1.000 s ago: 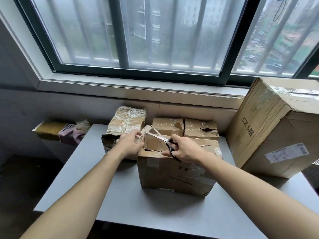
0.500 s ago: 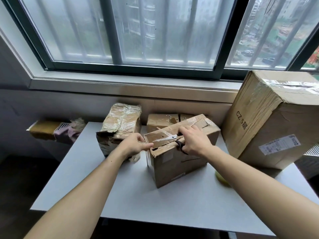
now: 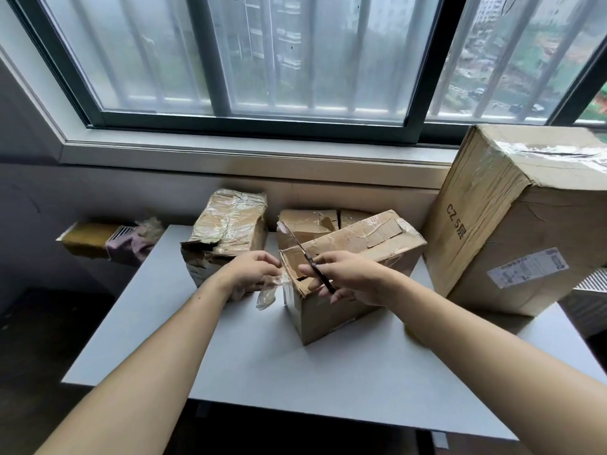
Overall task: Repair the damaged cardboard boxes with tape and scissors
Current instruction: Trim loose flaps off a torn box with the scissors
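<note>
A worn cardboard box (image 3: 354,280) stands in the middle of the grey table (image 3: 262,362), turned at an angle, its near corner torn. My right hand (image 3: 348,277) grips a pair of scissors (image 3: 305,254) whose closed blades point up and left over the box's torn corner. My left hand (image 3: 249,274) pinches a strip of clear tape (image 3: 269,292) that hangs off the box's left corner. A yellow tape roll (image 3: 410,330) peeks out from behind my right forearm.
A crushed, tape-covered box (image 3: 226,231) sits at the back left, two small boxes (image 3: 315,223) behind the middle one. A tall box (image 3: 512,224) marked CZ 5 stands at the right. The window sill runs behind. A shelf with cloth (image 3: 108,239) is at left.
The middle box has been turned further so its short end faces me. The scissors swung from lying across the box top to pointing up-left. A loose clear tape strip now hangs at my left hand.
</note>
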A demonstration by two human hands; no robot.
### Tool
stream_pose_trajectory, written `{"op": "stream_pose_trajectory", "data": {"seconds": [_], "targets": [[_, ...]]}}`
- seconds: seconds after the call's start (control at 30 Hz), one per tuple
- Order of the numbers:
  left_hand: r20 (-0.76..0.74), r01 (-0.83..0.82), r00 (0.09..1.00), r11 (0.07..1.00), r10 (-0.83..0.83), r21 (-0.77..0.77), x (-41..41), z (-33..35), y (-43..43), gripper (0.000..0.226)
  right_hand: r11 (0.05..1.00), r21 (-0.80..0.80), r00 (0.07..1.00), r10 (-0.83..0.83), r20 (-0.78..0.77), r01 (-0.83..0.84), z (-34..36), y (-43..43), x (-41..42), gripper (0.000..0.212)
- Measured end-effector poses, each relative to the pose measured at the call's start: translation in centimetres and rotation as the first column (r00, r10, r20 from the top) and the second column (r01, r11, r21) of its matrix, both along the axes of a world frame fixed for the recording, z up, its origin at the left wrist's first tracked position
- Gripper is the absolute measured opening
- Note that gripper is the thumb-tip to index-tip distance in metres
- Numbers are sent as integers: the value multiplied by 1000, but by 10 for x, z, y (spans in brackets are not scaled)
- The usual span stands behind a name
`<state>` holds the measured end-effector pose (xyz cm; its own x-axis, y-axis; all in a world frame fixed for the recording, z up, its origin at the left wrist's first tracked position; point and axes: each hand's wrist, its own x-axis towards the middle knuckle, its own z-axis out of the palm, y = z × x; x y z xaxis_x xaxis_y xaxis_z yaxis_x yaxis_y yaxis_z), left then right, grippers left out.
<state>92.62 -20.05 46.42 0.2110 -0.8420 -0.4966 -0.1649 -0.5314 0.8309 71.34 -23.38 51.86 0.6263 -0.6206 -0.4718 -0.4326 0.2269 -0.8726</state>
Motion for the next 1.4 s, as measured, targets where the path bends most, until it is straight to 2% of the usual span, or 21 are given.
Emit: {"op": "stream_pose_trajectory", "data": {"seconds": [0.1,0.23,0.47,0.67,0.8,1.03,1.4], "targets": [[42,47,998,997,-45,-53,3,-2,2,14,982,191,995,-26,97,7,1,11,2,22],[120,36,993,992,-21,-123,6,-9,0,13,928,373,994,-41,101,1,-9,29,0,38],[124,-2,992,991,19,-134,7,-16,-1,6,882,471,995,-38,90,-9,-22,48,-9,47],[194,5,981,991,21,-136,5,-9,-5,10,880,472,997,8,82,-46,-21,50,-14,43],[227,-14,973,990,46,-138,7,-7,-6,20,906,422,998,-41,47,17,-28,49,-5,43],[256,32,966,981,19,-193,3,-4,-1,11,920,382,992,-118,53,90,-49,41,14,43],[332,78,943,982,-16,-174,2,-3,2,5,936,323,987,-156,30,138,-66,39,15,38]]}}
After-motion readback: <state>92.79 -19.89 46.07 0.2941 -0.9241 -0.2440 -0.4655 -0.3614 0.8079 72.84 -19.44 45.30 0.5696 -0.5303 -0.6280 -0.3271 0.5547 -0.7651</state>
